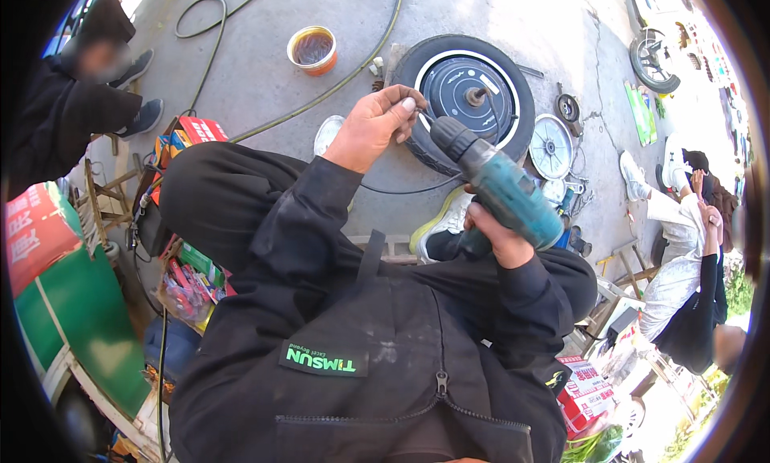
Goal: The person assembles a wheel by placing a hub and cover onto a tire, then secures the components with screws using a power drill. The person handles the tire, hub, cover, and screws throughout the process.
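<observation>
My right hand (504,237) grips a teal and black cordless drill (513,186), its chuck pointing up and left. In front of the chuck, my left hand (370,130) is closed in a pinch by a thin dark piece at the drill's tip. What those fingers hold is too small to make out. Just beyond both hands, a wheel with a black tyre (517,66) and a dark blue hub (449,86) lies flat on the ground, its axle sticking up. The drill and my left hand cover part of its near side.
An orange-rimmed tub (313,50) of brown stuff stands beyond my left hand, beside a long hose (353,82). Right of the wheel lie a silver hub cover (551,146) and loose parts. One person (72,102) sits at left, another (682,238) at right. Boxes flank me.
</observation>
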The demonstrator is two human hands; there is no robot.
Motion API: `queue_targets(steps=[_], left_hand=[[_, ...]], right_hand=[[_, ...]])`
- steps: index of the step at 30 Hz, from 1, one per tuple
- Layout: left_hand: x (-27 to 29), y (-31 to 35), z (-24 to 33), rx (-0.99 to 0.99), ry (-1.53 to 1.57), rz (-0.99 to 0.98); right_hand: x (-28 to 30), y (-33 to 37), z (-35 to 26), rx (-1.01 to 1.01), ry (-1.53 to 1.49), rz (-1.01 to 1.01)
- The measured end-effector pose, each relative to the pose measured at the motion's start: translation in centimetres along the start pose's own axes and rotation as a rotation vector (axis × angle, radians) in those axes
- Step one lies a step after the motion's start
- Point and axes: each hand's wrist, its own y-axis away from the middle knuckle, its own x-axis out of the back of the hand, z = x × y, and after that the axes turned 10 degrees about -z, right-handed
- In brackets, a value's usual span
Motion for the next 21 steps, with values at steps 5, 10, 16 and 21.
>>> queue_targets(steps=[5,10,16,21], left_hand=[[-2.0,-0.2,-0.2,-0.14,0.381,0.0],[-2.5,-0.6,-0.8,-0.13,0.495,0.021],[-2.9,-0.2,-0.9,-0.098,0.53,0.057],[-4.4,-0.4,-0.5,-0.176,0.491,0.152]], right_hand=[[-1.0,-0.1,-0.9,0.053,-0.188,0.013],[-0.6,0.2,0.1,0.04,0.029,0.021],[-1.1,-0.1,0.3,0.343,0.619,0.127],[-2.5,-0.1,0.1,0.069,0.184,0.088]])
